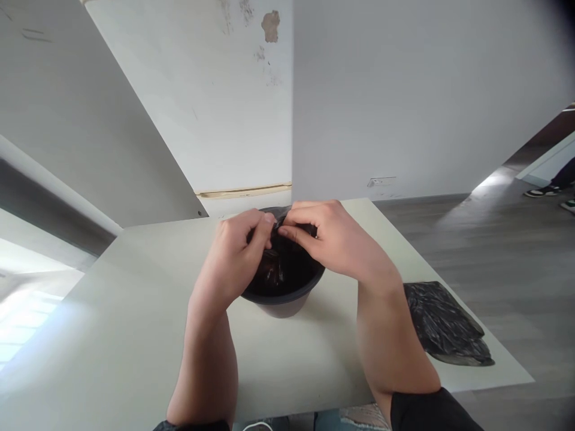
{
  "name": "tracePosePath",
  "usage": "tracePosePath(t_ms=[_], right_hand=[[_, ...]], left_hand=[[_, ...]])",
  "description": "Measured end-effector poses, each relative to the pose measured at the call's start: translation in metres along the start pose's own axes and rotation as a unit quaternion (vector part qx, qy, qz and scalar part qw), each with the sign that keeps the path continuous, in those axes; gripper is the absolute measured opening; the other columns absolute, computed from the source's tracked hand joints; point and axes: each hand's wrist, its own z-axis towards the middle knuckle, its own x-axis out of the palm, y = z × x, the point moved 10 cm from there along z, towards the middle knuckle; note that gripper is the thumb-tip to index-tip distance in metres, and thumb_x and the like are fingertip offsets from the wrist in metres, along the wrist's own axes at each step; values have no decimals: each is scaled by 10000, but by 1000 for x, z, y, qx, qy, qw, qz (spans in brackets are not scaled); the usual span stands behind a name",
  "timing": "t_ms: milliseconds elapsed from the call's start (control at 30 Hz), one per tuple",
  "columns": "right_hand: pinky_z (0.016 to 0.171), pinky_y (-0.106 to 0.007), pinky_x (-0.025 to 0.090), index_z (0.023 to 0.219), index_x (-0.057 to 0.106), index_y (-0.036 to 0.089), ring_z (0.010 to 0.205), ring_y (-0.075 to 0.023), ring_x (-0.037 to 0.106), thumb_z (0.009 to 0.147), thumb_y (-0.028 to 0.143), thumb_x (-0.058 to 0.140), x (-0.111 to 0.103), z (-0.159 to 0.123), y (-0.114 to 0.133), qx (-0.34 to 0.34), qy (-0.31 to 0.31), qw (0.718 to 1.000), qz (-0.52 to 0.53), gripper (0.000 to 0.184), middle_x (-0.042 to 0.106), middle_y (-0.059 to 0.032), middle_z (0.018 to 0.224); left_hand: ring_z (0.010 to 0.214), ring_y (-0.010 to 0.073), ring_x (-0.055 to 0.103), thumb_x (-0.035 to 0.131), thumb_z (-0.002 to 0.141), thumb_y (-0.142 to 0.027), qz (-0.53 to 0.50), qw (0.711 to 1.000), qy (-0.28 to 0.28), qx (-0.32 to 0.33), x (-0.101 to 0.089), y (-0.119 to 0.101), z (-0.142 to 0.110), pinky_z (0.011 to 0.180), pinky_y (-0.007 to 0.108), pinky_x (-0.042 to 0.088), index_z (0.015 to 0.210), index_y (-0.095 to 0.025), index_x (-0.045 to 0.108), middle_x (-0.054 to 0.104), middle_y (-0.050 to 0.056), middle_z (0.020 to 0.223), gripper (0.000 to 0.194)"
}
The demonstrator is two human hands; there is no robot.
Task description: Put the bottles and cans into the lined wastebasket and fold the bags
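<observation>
Close to the middle of the table's [135,311] far edge stands a small bin [282,307], upright, with a dark rim and a paler body. Glossy black plastic film [273,275] lies inside it, creased and catching the light. At the far side of the rim, both hands meet over the film, their fingertips almost touching. The left hand [234,254] pinches it between thumb and bent fingers; the right hand [336,236] pinches it just beside, thumb underneath and fingers above. Whether the film is folded over the rim there cannot be told, because the hands cover that part.

Handling this well probably calls for a light grip with the finger pads, since thin film can stretch or split under a nail. Small, even pulls outward from the two pinches would likely part the layers more safely than one hard tug. The bin looks light and neither hand braces its body, so a sideways pull could tip or slide it; drawing the hands apart equally should balance that.

Farther out, a flattened bundle of black plastic [447,323] lies along the table's right edge, toward the near right corner, well apart from the bin. Beyond the table are a grey wall [381,90] and wood-look floor [417,239].
</observation>
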Motion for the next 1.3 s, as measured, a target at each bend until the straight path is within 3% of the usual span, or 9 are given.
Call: tracePosePath(t_ms=[133,300,467,600,733,833,967,1100,1300], right_hand=[[726,-349,402,797,694,211,780,-167,546,1031,332,652,-5,-2,-2,2,-3,1000,23,267,676,-46,1001],[738,-368,417,693,640,205,810,-174,555,965,314,676,-16,-1,-17,33,-22,999,15,296,669,-60,1146],[660,-361,370,569,569,194,736,-156,507,835,277,762,-27,-6,-49,113,-21,993,-36,339,673,-50,1117],[630,-363,351,547,537,190,665,-134,454,797,280,814,-40,-13,-66,160,-26,985,-66,383,679,-47,1057],[579,-360,299,543,513,200,571,-117,359,818,290,804,-54,-21,-72,197,-61,973,-103,410,626,-26,780],[580,-347,297,643,586,220,576,-136,372,893,317,735,-54,-20,-53,157,-95,979,-89,307,547,-5,648],[655,-326,362,891,683,250,658,-155,494,941,291,703,-10,-8,-24,66,9,998,-17,68,627,9,735],[646,-336,321,678,581,209,624,-148,443,917,257,740,23,0,-22,55,88,994,-45,292,572,-4,667],[693,-346,417,825,670,217,771,-206,584,1005,456,688,-22,1,-24,69,-114,986,96,299,607,-24,772]], left_hand=[[936,213,774,654,1015,-334,-20,994,-108,-18,-25,8,-1,846,328,630,975,-245,839,829,32,989,209],[991,254,806,740,933,-301,17,984,-172,-33,-44,23,-3,953,397,668,992,-262,876,847,32,1014,153],[1043,318,800,760,880,-272,89,980,-153,-92,-55,60,3,980,497,653,919,-280,883,852,35,977,129],[1017,324,788,750,878,-258,107,980,-119,-118,-56,76,7,911,486,648,854,-295,870,845,33,949,128],[977,293,770,768,887,-249,102,984,-100,-109,-49,62,5,897,454,624,880,-310,865,832,25,910,115],[951,257,759,793,893,-266,85,985,-136,-71,-48,34,-1,896,419,617,954,-323,861,820,4,887,108],[885,196,774,808,894,-250,-21,993,-113,31,-26,-11,-7,864,341,639,995,-295,843,815,-7,893,116],[903,202,783,761,934,-275,-51,994,-76,52,-10,-25,-7,854,329,652,982,-274,833,823,7,943,86],[1108,253,738,481,1083,-309,67,991,-112,-15,-24,13,2,981,407,588,1148,-288,771,806,30,1181,298]])
